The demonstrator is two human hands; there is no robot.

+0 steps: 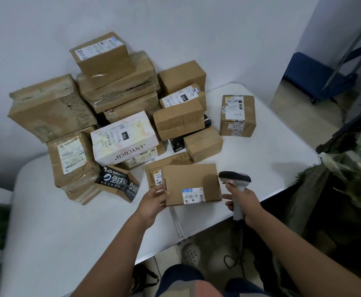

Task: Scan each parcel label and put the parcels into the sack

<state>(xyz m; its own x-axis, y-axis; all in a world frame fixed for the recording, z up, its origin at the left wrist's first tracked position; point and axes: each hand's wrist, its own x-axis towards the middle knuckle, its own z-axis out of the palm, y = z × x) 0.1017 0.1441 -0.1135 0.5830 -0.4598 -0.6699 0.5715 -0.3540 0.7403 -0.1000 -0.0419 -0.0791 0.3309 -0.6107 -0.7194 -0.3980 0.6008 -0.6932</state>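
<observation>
A flat brown parcel (191,181) with a white barcode label (193,196) on its near side is tipped up at the front of the white table (68,221). My left hand (153,200) grips its left edge. My right hand (242,202) holds a grey barcode scanner (235,179) just right of the parcel, its head pointing left toward the box. A dark green sack (333,189) stands open at the table's right edge.
Several taped cardboard parcels are piled at the back left of the table, with a white box (123,138) among them. A single labelled box (237,115) stands apart at the back right. A blue trolley (316,76) stands by the wall.
</observation>
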